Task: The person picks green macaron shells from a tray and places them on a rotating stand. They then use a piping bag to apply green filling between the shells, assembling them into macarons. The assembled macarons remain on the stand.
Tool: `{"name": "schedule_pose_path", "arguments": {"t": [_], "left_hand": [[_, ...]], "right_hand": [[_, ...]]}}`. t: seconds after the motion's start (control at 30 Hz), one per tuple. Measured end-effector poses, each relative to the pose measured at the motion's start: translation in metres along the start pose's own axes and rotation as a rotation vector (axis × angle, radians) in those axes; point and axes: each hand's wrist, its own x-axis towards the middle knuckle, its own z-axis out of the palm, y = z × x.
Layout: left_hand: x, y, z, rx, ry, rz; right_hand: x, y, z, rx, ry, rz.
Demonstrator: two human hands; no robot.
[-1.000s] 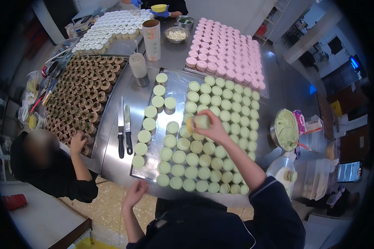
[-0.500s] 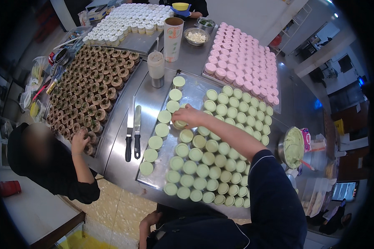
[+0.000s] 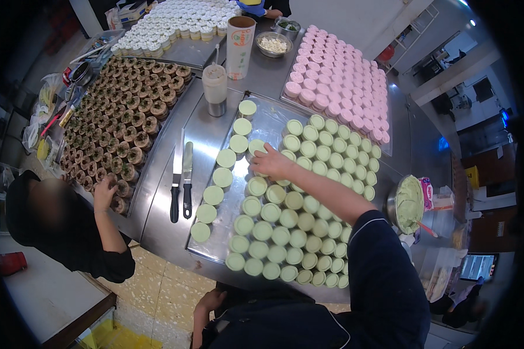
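Many round pale-green cups fill a steel tray [image 3: 273, 119] on the metal table. My right hand [image 3: 272, 163] reaches across them, its fingers closed on one green cup [image 3: 256, 145] in the sparse left columns, next to the bare part of the tray. My left hand [image 3: 208, 302] hangs low beside my dark apron, below the table edge. It holds nothing and its fingers are loosely spread.
A knife [image 3: 176, 183] and a spatula [image 3: 187, 180] lie left of the tray. A co-worker's hand [image 3: 105, 193] rests on a tray of brown cups [image 3: 122, 122]. Pink cups [image 3: 337, 81], white cups [image 3: 180, 23], a tall paper cup [image 3: 240, 38], a jar [image 3: 215, 88] and a bowl of green cream [image 3: 410, 203] stand around.
My right hand has moved left across the tray with a green cup, from the middle rows to the sparse left columns. My left hand has dropped lower.
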Motion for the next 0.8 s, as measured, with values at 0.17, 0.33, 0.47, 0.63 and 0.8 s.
{"name": "schedule_pose_path", "arguments": {"t": [0.17, 0.33, 0.47, 0.63, 0.8], "left_hand": [[-0.001, 0.006, -0.001, -0.066, -0.018, -0.055], [0.0, 0.006, -0.001, -0.063, 0.006, -0.031], [0.002, 0.006, -0.001, -0.033, 0.005, 0.003], [-0.001, 0.008, -0.006, -0.057, -0.011, -0.078], [-0.011, 0.005, -0.029, -0.101, -0.126, -0.11]], "right_hand": [[0.012, -0.011, 0.007, -0.107, -0.067, 0.068], [0.015, -0.014, -0.01, 0.048, -0.171, 0.209], [0.018, 0.02, -0.031, 0.402, -0.213, 0.419], [0.035, 0.024, -0.014, 0.534, 0.072, 0.847], [0.062, 0.015, 0.016, 0.567, -0.201, 1.097]]}}
